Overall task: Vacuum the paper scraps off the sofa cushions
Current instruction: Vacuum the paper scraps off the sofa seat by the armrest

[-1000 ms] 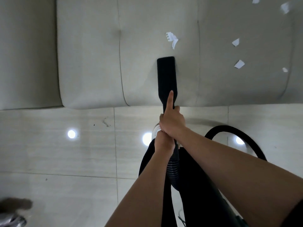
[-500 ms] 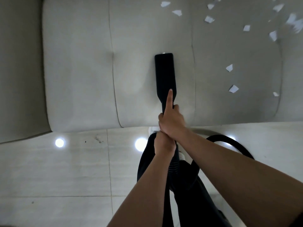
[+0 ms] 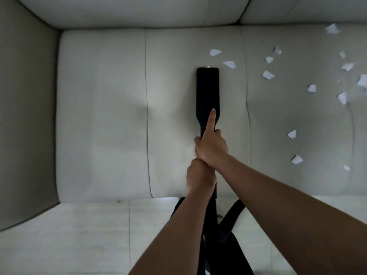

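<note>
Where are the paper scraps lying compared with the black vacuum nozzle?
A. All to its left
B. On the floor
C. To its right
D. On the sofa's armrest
C: the paper scraps are scattered over the sofa seat to the right of the nozzle, while the cushion to its left shows none.

Plenty of room left of the vacuum nozzle (image 3: 207,90), bare seat cushion (image 3: 103,116) all the way to the armrest (image 3: 27,116) wall. Backrest (image 3: 139,14) closes off the far side, paper scraps (image 3: 268,74) dot the right, hose (image 3: 231,217) loops below the front edge.
</note>
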